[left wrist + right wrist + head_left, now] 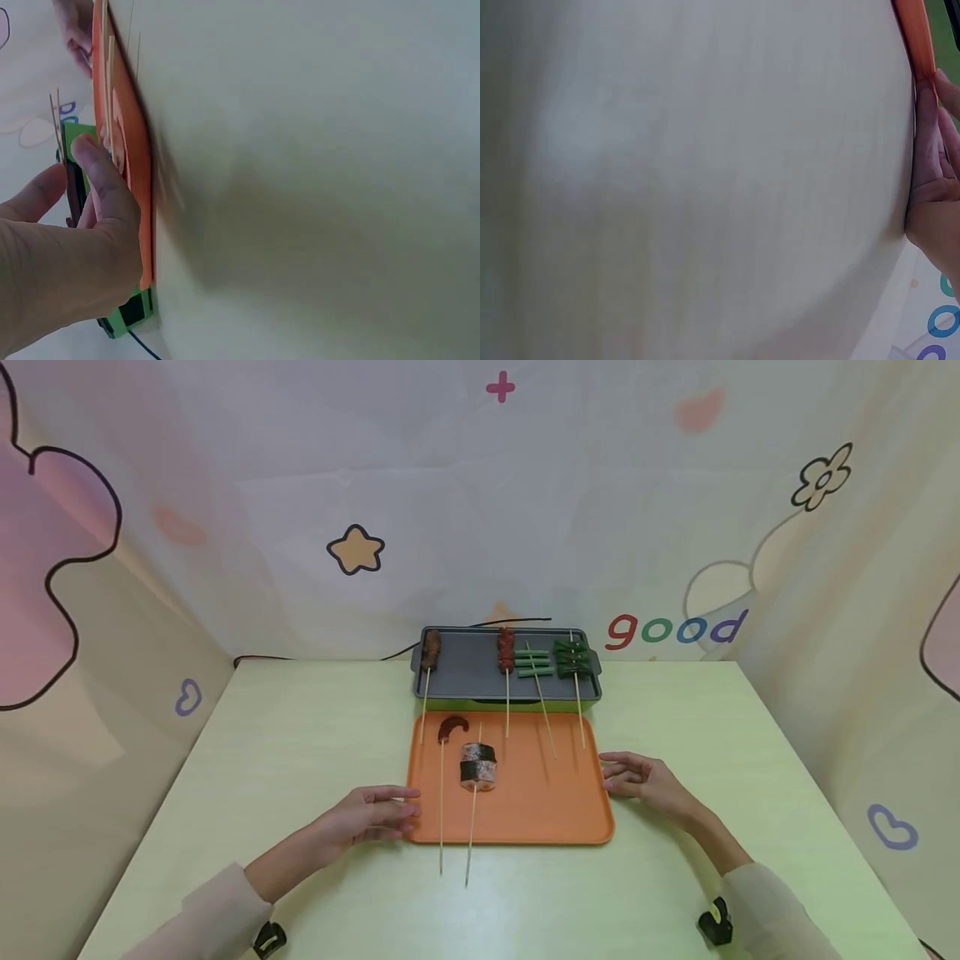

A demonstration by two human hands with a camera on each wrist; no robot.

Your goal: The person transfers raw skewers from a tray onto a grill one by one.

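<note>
An orange tray (pixel 540 810) lies on the table in the head view. On it are a skewer with a dark red curled piece (pixel 450 727) and a skewer with a black-and-white banded piece (pixel 478 768); their sticks overhang the near edge. My left hand (pixel 367 814) touches the tray's left edge with fingers extended; in the left wrist view its thumb (pixel 45 191) stands apart from the fingers. At the right edge, my right hand (pixel 645 781) touches the rim with loosely bent fingers. The right wrist view shows those fingers (pixel 928 135) at the tray's rim (pixel 915 37).
Behind the tray stands a dark grill pan (pixel 465 664) on a green base. It bears skewers of brown meat (pixel 431 652), red pieces (pixel 506 652), green sticks (pixel 534 664) and folded green leaves (pixel 572 660), their sticks reaching over the tray. A printed curtain (pixel 450 485) encloses the table.
</note>
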